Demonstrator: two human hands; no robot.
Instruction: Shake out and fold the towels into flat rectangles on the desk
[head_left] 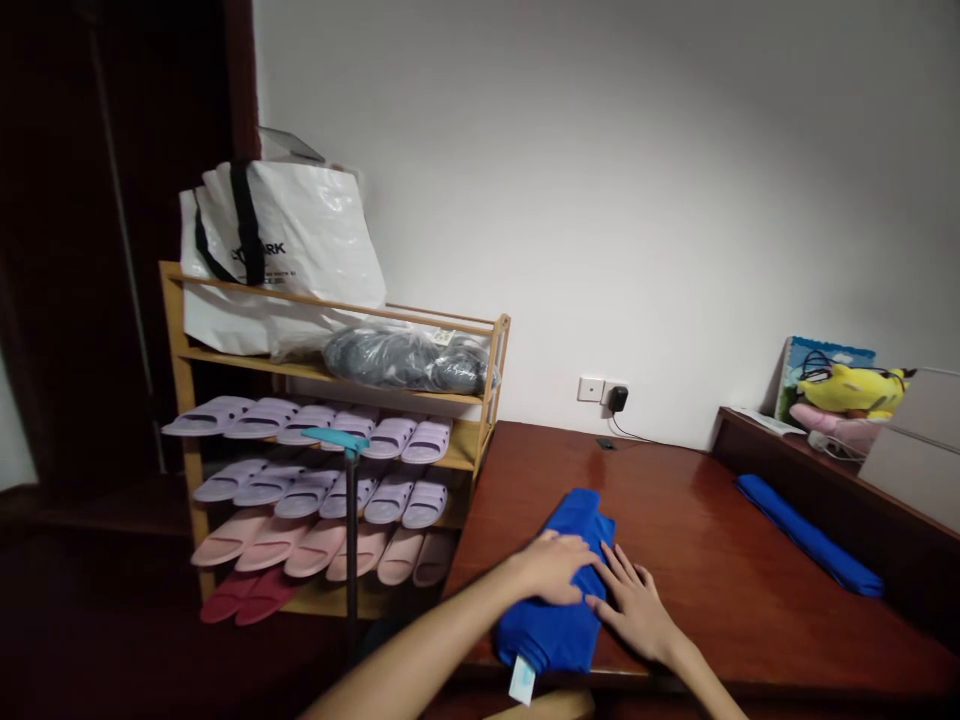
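Head view. A folded blue cloth lies at the near edge of a dark red wooden table, its near end and white tag hanging just over the rim. Risk, as a judgement: with so much of the bundle already at the edge, any pull toward the body could drag it off the table, and uneven pressure from the two palms could let the folds slide apart. The left hand rests flat on top of the cloth, fingers extended and lightly spread, pressing rather than gripping. The right hand lies beside it, fingers straight and parted, their tips touching the cloth's right border while the palm sits on bare wood; neither hand is closed around anything. Left of the table stands a wooden shoe rack holding rows of slippers, with a white bag on top. A second blue roll lies well apart at right.
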